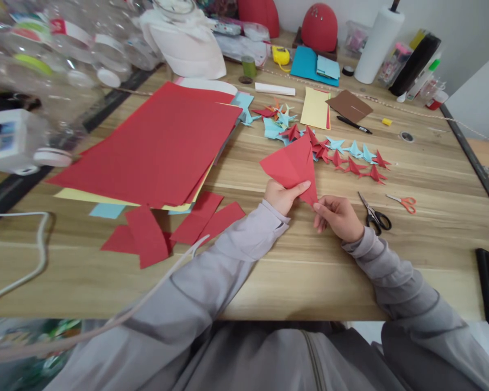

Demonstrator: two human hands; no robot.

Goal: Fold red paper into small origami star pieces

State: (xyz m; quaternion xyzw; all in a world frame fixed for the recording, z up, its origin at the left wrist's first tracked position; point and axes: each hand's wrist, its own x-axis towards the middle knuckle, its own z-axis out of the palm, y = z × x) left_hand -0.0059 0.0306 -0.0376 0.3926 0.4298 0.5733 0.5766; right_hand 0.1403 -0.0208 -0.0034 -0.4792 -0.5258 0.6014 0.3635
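A partly folded red paper is held up between both hands, a wide flap at its left and a narrow point at its lower right. My left hand grips its lower edge, thumb on top. The fingers of my right hand pinch the narrow lower point. Behind the paper lie small red folded cranes and light blue folded cranes in rows. Black-handled scissors and small orange-handled scissors rest right of my right hand.
Large red sheets are stacked at the left, with red strips in front. Plastic bottles crowd the back left. A yellow tape measure, brown paper, black pen and white roll stand or lie farther back.
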